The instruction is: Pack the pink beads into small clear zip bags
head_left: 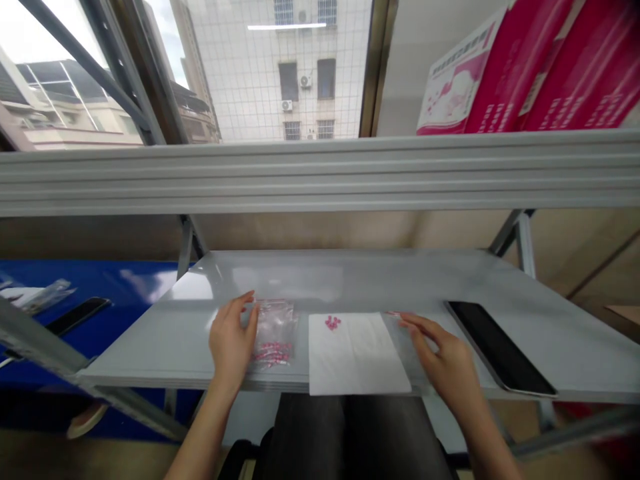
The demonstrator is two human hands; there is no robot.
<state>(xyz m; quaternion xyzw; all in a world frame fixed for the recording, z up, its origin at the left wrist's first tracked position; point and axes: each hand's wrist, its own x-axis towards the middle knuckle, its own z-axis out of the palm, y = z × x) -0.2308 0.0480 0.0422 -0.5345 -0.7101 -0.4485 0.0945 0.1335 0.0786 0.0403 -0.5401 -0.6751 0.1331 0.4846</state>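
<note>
My left hand (233, 340) rests on the shelf with its thumb and fingers apart, at the left edge of a clear zip bag (275, 323). Small pink pieces (273, 353) lie gathered at the bottom of that bag. A white sheet (355, 360) lies flat in the middle, with several small pink pieces (332, 323) in a cluster near its top left. My right hand (443, 357) has its thumb and fingers closed at the top of another clear zip bag (400, 341), to the right of the sheet; that bag's contents cannot be made out.
A black phone-like slab (500, 347) lies right of my right hand. Above runs a grey shelf beam (320, 177), with pink boxes (520, 73) at upper right. Down left, a blue surface (135, 283) bears a dark phone (80, 315) and plastic bags (43, 297).
</note>
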